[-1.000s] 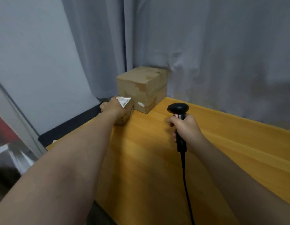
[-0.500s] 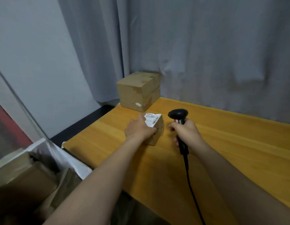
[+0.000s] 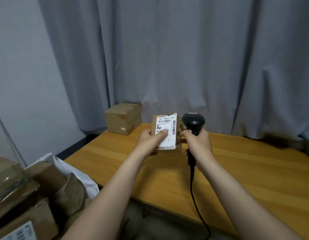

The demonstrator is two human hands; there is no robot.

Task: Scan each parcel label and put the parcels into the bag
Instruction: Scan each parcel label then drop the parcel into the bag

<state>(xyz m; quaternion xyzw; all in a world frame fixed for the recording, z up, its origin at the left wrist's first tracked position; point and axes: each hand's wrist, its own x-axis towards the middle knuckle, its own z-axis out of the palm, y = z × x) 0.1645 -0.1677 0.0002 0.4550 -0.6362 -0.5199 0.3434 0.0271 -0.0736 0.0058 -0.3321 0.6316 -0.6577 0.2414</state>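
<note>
While the wooden table (image 3: 245,170) is standing with the white bag (image 3: 77,172) at its near left and a cardboard box (image 3: 121,118) on its far left corner, the left hand (image 3: 149,141) is gripping a small labelled parcel (image 3: 167,125) above it, and the right hand (image 3: 200,142) is clasping a barcode scanner (image 3: 193,121) just right of the parcel.

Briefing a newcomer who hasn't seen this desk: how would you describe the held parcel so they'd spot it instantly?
Start at the wooden table. Above its far left, the left hand holds a small cardboard parcel beside the black scanner. Unlike the larger box at the table's corner, it is lifted, its white label facing the camera.
</note>
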